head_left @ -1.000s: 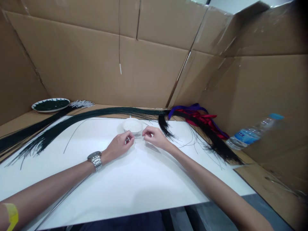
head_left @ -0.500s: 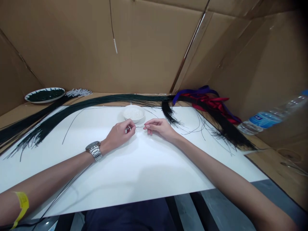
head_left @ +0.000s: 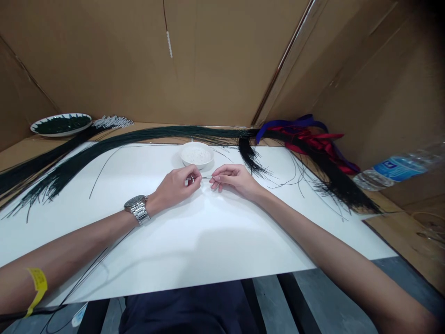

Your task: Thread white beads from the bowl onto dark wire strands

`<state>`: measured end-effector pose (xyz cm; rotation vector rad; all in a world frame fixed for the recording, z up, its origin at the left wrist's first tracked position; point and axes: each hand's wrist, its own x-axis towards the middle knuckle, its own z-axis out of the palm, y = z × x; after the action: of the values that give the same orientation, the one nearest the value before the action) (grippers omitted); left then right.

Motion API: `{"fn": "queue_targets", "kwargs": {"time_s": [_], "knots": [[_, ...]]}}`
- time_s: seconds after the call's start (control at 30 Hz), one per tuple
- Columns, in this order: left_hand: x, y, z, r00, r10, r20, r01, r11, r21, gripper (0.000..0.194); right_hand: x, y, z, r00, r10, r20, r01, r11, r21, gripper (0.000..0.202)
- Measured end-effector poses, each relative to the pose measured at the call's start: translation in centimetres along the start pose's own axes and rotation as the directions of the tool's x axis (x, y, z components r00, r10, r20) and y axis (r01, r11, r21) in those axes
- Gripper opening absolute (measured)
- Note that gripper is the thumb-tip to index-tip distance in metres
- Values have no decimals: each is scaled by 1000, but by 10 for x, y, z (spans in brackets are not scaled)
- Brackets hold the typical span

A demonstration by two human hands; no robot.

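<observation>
My left hand (head_left: pixel 178 184) rests on the white sheet (head_left: pixel 194 241), fingertips pinched on a thin dark strand (head_left: pixel 206 177) and something tiny that I cannot make out. My right hand (head_left: pixel 232 178) faces it a few centimetres away, thumb and forefinger pinching the same strand's other end. A small white bowl (head_left: pixel 196 155) of pale beads sits just beyond both hands. A steel watch (head_left: pixel 137 209) is on my left wrist.
A long bundle of black strands (head_left: pixel 114 144) arcs along the sheet's far edge. Red and purple strands (head_left: pixel 306 137) lie at the right. A green-filled plate (head_left: pixel 60 124) and beaded strands (head_left: pixel 111 122) sit far left. A water bottle (head_left: pixel 396 169) lies right. Cardboard walls surround.
The camera has tilted downward, so everything sits higher in view. My hands stay together in front of the bowl, still pinching the strand.
</observation>
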<state>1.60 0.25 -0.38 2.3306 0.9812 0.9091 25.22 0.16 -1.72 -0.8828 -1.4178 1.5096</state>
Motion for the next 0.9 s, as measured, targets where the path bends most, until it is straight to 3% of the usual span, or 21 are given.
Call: {"fn": "queue_targets", "kwargs": {"time_s": [0.9], "knots": [[0, 0, 1, 999, 40, -11, -40, 998, 41, 10, -3, -3, 4, 999, -42, 10, 43, 992, -116, 23]]}}
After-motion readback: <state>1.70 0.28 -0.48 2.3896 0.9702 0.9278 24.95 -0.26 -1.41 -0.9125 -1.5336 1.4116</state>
